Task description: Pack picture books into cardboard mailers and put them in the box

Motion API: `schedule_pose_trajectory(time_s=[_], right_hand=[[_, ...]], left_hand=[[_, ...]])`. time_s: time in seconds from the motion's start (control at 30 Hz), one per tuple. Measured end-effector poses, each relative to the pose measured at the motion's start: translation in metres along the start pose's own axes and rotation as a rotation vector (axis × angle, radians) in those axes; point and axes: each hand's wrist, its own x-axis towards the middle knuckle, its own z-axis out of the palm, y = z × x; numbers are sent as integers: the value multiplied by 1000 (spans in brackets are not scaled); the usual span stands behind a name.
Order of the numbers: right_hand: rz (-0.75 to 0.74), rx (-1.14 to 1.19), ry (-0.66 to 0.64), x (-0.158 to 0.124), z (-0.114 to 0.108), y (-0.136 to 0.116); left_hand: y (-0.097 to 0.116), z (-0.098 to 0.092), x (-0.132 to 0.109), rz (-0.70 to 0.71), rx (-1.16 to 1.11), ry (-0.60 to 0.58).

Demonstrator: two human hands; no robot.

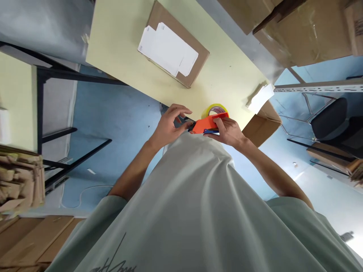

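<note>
I hold an orange tape dispenser (208, 123) with a yellowish roll of tape (216, 109) close to my chest, just over the near edge of a pale yellow table (119, 45). My right hand (230, 132) is closed around the dispenser's body from the right. My left hand (169, 126) has its fingers curled, the thumb and fingertips pinching the dispenser's dark left end. My light green shirt (195, 204) hides whatever lies below the hands.
On the table lies a flat brown cardboard piece (195, 64) with white sheets (168, 49) on it. More white sheets (261, 98) rest on a cardboard box (262, 126) at the table's right corner. Large boxes (306, 30) stand upper right, a black chair (329, 117) right, stacked cardboard (19, 181) left.
</note>
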Motion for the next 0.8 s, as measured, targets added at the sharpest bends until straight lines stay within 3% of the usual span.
schedule_pose_trajectory(time_s=[0.13,0.27,0.43,0.53,0.63,0.8], right_hand=[[-26,-26,4,2,-2,3],[0,-60,-12,4,-4,4],[212,-100,-231,2,-12,-3],[345,-121,-368,-10,-19,1],[437,-134,-403,-25,-21,15],[532,-152,-402,-16,7,31]], left_hand=[[1,2,1,-63,-48,-54],[-1,5,6,-107,-36,-25],[-16,17,15,-88,5,19],[-32,23,17,-140,8,30],[-55,24,21,-221,10,95],[-99,22,51,-308,16,200]])
